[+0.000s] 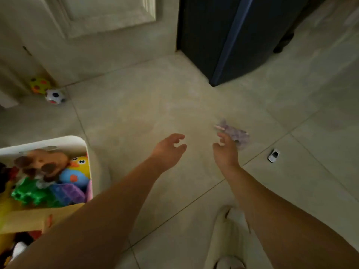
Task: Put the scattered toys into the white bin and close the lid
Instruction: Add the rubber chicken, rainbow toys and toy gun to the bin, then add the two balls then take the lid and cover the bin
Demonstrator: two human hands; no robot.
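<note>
The white bin (58,141) stands at the lower left with no lid on it, holding a brown plush, a yellow-and-blue duck and several coloured blocks. On the floor tiles lies a pale purple toy (236,133), blurred. My right hand (226,150) hovers just left of it with fingers apart, holding nothing. My left hand (170,149) hangs open over bare floor, to the right of the bin. A small white toy car (273,155) sits further right. By the door at the far left rest a black-and-white ball (55,96) and an orange-green ball (39,85).
A dark cabinet (233,39) stands at the back right, a pale door (101,26) at the back left. My leg in light trousers (229,239) shows at the bottom. Tiled floor spreads between the bin and the cabinet.
</note>
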